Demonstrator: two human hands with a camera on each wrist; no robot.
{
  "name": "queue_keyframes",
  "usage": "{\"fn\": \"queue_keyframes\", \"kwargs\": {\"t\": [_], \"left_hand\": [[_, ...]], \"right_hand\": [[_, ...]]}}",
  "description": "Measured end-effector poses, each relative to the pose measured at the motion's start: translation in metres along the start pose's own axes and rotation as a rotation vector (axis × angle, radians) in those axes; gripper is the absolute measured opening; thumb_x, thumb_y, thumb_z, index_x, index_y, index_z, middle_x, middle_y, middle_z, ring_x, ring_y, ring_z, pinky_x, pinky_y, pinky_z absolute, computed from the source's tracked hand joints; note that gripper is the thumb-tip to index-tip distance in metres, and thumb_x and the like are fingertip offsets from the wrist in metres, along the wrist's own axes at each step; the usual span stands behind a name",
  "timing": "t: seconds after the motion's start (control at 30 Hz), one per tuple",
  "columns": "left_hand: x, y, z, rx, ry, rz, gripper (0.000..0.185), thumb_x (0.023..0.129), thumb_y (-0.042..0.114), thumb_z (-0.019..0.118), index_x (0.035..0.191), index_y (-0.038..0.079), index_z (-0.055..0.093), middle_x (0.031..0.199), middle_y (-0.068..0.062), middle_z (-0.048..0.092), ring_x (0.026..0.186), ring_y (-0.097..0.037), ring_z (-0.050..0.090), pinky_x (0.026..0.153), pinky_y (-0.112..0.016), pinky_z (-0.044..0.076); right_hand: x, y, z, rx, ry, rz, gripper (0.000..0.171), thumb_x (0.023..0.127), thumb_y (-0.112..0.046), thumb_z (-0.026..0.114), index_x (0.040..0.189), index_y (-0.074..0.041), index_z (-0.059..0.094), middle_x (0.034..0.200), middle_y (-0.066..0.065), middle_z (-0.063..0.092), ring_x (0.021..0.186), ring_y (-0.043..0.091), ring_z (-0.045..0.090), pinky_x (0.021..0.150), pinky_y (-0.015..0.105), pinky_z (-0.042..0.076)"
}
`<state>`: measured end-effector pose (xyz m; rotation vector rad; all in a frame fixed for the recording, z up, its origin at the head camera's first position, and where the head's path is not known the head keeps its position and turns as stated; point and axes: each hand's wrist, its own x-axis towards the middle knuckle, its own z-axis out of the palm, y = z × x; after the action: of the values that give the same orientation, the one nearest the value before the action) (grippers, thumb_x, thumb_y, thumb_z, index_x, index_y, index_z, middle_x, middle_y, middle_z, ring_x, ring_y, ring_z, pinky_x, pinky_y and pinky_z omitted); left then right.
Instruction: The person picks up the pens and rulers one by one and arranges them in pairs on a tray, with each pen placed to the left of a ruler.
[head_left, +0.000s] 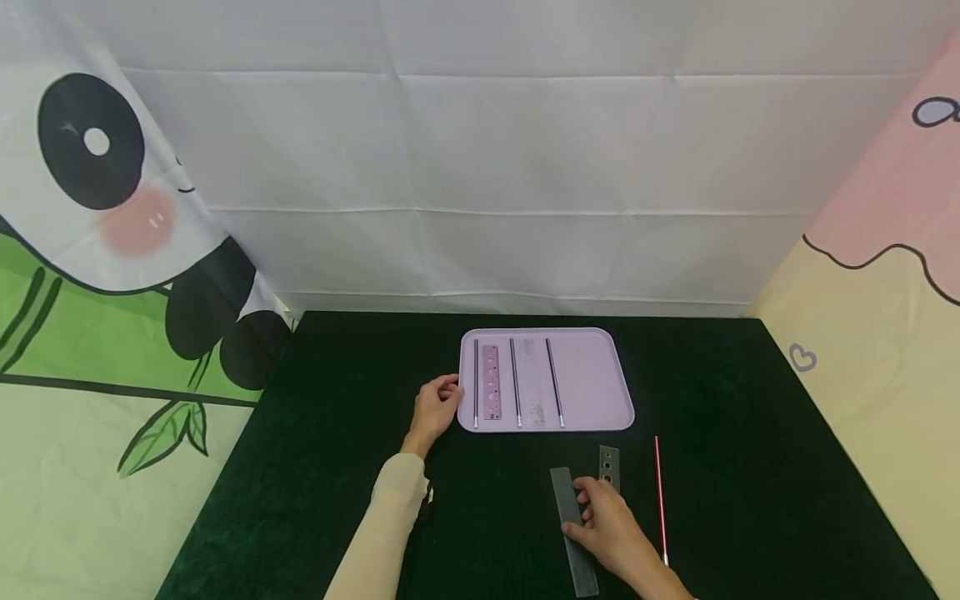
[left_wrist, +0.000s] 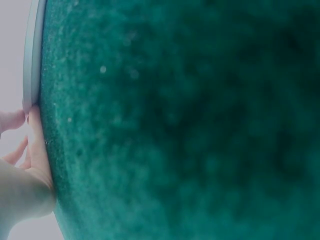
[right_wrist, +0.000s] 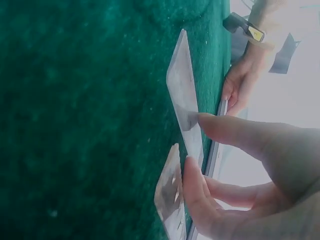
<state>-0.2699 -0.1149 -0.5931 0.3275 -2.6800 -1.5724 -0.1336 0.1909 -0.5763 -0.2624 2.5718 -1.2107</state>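
At the left edge of a lilac tray, my left hand pinches the rim between thumb and fingers. Lower down, my right hand holds a clear, greyish straight ruler, thumb across it and fingertips at its other edge; in the right wrist view the ruler lies low over the cloth. Just beyond that hand is a second clear ruler with round holes, partly hidden by the fingers. A red pencil lies to the right, its lower end by the wrist.
On the tray lie a pink ruler, a clear ruler and three dark pencils, one of them a pencil right of the clear ruler. Dark green cloth covers the table. White fabric hangs behind it.
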Motion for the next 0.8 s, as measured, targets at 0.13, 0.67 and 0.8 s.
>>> {"fn": "queue_keyframes", "kwargs": {"t": [0.13, 0.67, 0.8], "left_hand": [[-0.001, 0.001, -0.002, -0.006, -0.001, -0.004, 0.036, 0.104, 0.016, 0.061, 0.138, 0.004, 0.062, 0.117, -0.012, 0.065, 0.105, -0.026, 0.059, 0.097, -0.043, 0.051], [-0.002, 0.004, -0.004, -0.012, 0.002, 0.0, 0.036, 0.104, 0.015, 0.062, 0.137, 0.003, 0.062, 0.117, -0.013, 0.065, 0.106, -0.027, 0.059, 0.097, -0.044, 0.051], [-0.002, 0.003, -0.003, -0.013, 0.002, 0.008, 0.035, 0.104, 0.015, 0.062, 0.137, 0.002, 0.062, 0.116, -0.013, 0.065, 0.104, -0.027, 0.059, 0.096, -0.043, 0.051]], "right_hand": [[0.001, -0.005, 0.001, -0.051, -0.009, 0.031, 0.056, 0.079, -0.01, 0.087, 0.127, 0.002, 0.06, 0.101, 0.005, 0.055, 0.083, 0.015, 0.054, 0.066, 0.028, 0.048], [-0.001, -0.016, 0.006, -0.113, 0.099, -0.013, 0.047, 0.072, -0.009, 0.091, 0.111, -0.001, 0.065, 0.092, 0.005, 0.059, 0.074, 0.013, 0.057, 0.06, 0.027, 0.048], [-0.002, -0.017, 0.005, -0.097, 0.101, -0.017, 0.045, 0.072, -0.007, 0.092, 0.107, -0.001, 0.064, 0.088, 0.004, 0.059, 0.072, 0.012, 0.057, 0.06, 0.027, 0.049]]}}
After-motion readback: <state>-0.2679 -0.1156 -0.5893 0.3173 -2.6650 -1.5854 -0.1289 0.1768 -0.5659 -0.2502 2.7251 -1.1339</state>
